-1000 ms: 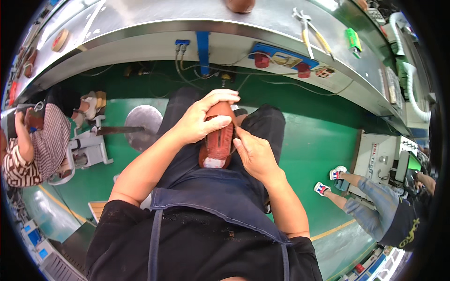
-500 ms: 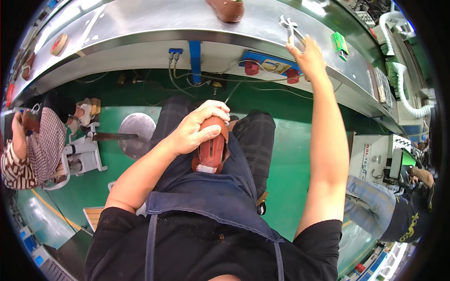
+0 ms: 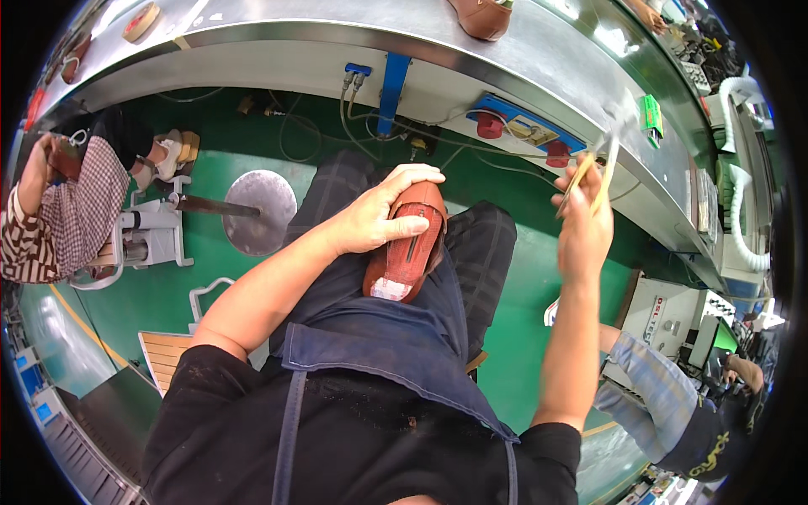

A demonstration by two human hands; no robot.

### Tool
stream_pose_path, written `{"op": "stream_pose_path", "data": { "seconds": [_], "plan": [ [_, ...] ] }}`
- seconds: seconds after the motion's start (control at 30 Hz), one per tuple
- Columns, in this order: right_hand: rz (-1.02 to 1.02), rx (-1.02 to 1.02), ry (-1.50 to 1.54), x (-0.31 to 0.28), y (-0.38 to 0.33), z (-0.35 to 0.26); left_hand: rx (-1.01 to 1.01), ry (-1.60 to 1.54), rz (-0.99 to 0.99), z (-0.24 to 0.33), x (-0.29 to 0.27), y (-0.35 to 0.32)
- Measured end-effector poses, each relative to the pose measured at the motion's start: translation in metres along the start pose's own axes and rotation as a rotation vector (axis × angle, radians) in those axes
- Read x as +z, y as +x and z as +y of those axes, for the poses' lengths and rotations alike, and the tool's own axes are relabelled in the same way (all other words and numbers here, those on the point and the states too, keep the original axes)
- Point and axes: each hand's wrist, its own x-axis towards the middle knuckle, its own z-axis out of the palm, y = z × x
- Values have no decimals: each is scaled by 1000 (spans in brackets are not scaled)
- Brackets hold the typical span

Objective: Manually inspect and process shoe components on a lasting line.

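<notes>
My left hand (image 3: 374, 212) is wrapped over the toe end of a brown leather shoe (image 3: 410, 252), which lies bottom up on my apron between my thighs. Its underside is reddish, with a dark slot along the middle and a whitish patch at the heel end. Off to the right, clear of the bench edge, my right hand (image 3: 585, 231) is closed around a pair of pincers (image 3: 608, 160). The pincers have yellowish handles, and their metal head is smeared by motion.
Ahead runs a metal workbench (image 3: 337, 27) bearing another brown shoe (image 3: 484, 21), a tape roll (image 3: 141, 23) and a green box (image 3: 651, 119). Red sockets (image 3: 490, 126) sit under its edge. A round metal plate (image 3: 261, 210) stands left. People sit at left (image 3: 71, 210) and right (image 3: 652, 387).
My right hand has taken the pincers off the bench and drawn them back toward me. The view has shifted; my left hand still holds the shoe on my lap.
</notes>
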Motion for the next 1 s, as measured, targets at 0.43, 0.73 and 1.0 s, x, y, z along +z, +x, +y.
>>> {"op": "stream_pose_path", "data": {
  "seconds": [0.43,0.73,1.0],
  "plan": [
    [-699,618,355,42,-105,-2,5,-70,-7,-2,7,5],
    [-643,868,602,56,-105,-2,-16,-87,-4,3,14,2],
    [-547,665,25,68,-104,-13,15,-150,44,-2,21,2]
  ]
}}
